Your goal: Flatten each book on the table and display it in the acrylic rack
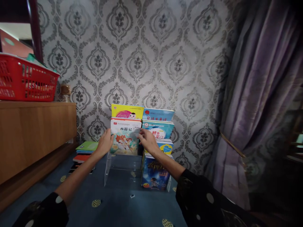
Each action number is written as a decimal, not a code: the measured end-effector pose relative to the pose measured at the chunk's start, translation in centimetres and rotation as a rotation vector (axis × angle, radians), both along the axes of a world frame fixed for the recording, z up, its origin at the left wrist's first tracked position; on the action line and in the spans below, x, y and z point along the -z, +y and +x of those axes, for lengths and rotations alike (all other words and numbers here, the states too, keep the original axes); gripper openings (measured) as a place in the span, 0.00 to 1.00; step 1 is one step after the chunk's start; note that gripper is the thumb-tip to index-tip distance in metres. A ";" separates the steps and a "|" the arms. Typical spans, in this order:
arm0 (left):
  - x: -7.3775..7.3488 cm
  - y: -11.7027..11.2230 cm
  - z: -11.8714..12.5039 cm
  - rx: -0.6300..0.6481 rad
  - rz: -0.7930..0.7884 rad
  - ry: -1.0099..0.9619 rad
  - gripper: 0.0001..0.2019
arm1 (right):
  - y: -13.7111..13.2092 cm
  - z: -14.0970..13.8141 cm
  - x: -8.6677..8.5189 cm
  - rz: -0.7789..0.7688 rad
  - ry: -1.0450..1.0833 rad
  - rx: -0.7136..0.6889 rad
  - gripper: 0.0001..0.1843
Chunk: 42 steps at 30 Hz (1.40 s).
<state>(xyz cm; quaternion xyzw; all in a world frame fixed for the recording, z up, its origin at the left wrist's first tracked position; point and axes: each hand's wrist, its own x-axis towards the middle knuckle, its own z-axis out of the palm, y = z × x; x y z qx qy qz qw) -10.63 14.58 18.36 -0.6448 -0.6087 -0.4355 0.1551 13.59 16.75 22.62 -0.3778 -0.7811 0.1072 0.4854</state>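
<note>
A clear acrylic tiered book stand [111, 170] stands on the blue carpet against the patterned wall. My left hand [105, 143] and my right hand [147, 139] grip the two side edges of a white children's book [125, 137] with a colourful cover, held upright in the stand's left column. A yellow book [127, 111] stands behind it. The right column holds several books, among them a light blue one [158, 114] at the top and a dark blue one [155, 173] at the front. The lower left slots of the stand show no books.
A stack of flat books [85, 149] with a green top lies on the carpet left of the stand. A wooden cabinet [33, 135] at the left carries a red plastic basket [26, 78]. Purple curtains [255, 104] hang at the right.
</note>
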 end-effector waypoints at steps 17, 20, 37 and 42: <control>-0.7 -0.1 -1.4 0.160 0.000 -0.019 0.09 | -1.2 -0.6 0.8 -0.202 0.106 -0.091 0.26; -0.9 0.0 -1.5 0.181 -0.006 -0.020 0.09 | -1.3 -0.6 0.6 -0.221 0.121 -0.097 0.27; 9.2 -1.3 -12.4 -0.199 -0.497 -0.071 0.15 | -12.7 0.0 14.7 -0.190 -0.115 -0.382 0.21; 12.1 1.1 -13.3 -0.309 -0.561 0.057 0.17 | -13.8 -2.3 22.4 -0.347 -0.122 -0.380 0.20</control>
